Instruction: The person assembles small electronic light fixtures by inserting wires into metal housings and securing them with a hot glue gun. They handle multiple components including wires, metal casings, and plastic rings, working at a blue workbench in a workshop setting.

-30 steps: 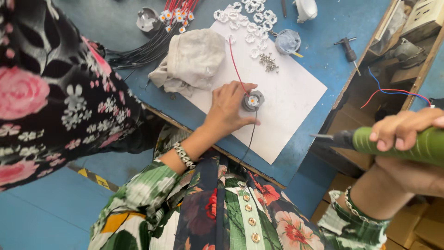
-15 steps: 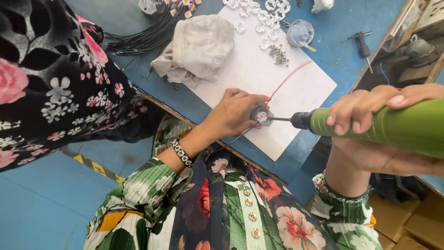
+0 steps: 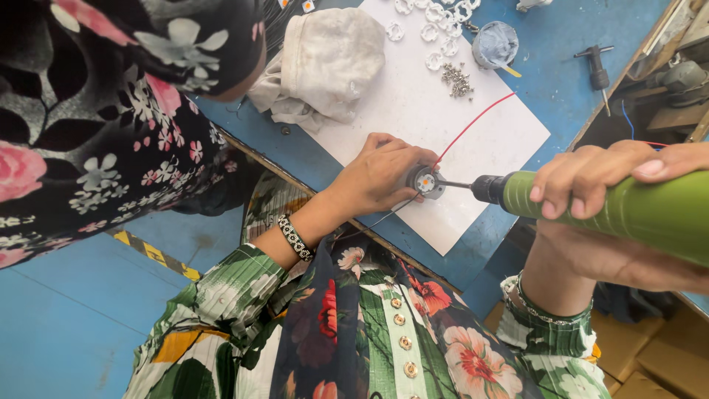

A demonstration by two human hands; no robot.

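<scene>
My left hand (image 3: 380,174) grips a small round metal part (image 3: 426,182) with a red wire (image 3: 473,127) and a black wire, holding it down on a white sheet (image 3: 413,111) on the blue table (image 3: 561,74). My right hand (image 3: 620,214) is wrapped around a green electric screwdriver (image 3: 613,210). Its bit touches the face of the round part.
A crumpled white cloth (image 3: 329,63) lies left of the sheet. Several white plastic rings (image 3: 436,22), a pile of small screws (image 3: 458,80) and a small round pot (image 3: 495,44) sit at the top. A hand screwdriver (image 3: 598,66) lies at right. Another person in black floral clothing (image 3: 96,111) stands at left.
The green screwdriver has come in from the right until its bit reached the round part. My left hand stays on the part. The view has moved closer.
</scene>
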